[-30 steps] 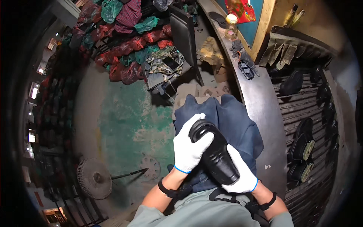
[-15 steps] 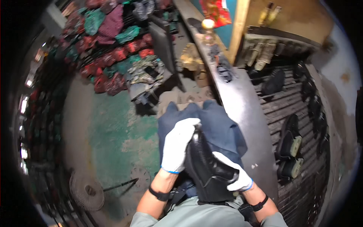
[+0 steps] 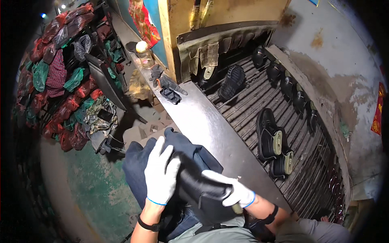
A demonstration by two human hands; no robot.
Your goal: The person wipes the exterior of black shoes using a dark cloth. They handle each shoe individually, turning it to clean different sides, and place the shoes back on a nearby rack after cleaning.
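A black leather boot (image 3: 198,182) lies slanted above my lap, its toe pointing up and left, its surface partly smeared by motion. My right hand (image 3: 239,192), in a white glove with a blue cuff edge, grips it around the ankle from the right. In a matching glove, my left hand (image 3: 161,176) rests along the left side of the toe, fingers stretched upward and apart. The boot hides part of the left palm. Dark blue cloth (image 3: 137,166) spreads beneath and beyond the boot.
A metal ledge (image 3: 221,131) runs along my right, with a black glove (image 3: 170,83) and a yellow-lidded jar (image 3: 144,56) on it. Beyond, black shoes (image 3: 266,133) stand on a slatted conveyor (image 3: 243,113). Left stand a dark chair (image 3: 103,79) and heaped red and green bags (image 3: 75,109).
The view has swung right, showing more of the conveyor. My left hand's fingers have come off the boot's toe tip and spread. My right hand keeps its grip.
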